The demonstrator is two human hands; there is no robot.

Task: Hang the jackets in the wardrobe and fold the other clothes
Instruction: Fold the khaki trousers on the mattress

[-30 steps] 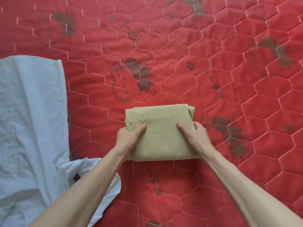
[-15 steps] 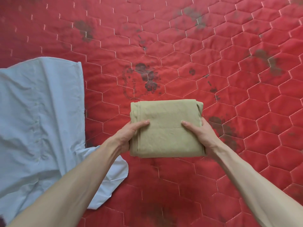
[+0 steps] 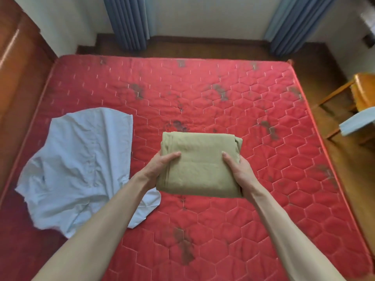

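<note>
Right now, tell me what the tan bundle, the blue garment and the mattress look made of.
Folded tan garment: matte woven cloth, likely cotton; fine creases. Light blue garment: thin, crumpled shirting fabric, unfolded. Red mattress: slightly shiny quilted textile, hexagon stitching, dark stains.

The khaki garment [image 3: 199, 165] was folded into a neat thick rectangle, held flat mid-scene; the light blue shirt [image 3: 81, 169] lay rumpled, unfolded, left.

Left hand [image 3: 160, 165] and right hand [image 3: 241, 169] clamp inward, thumbs on top, forearms outstretched.
</note>
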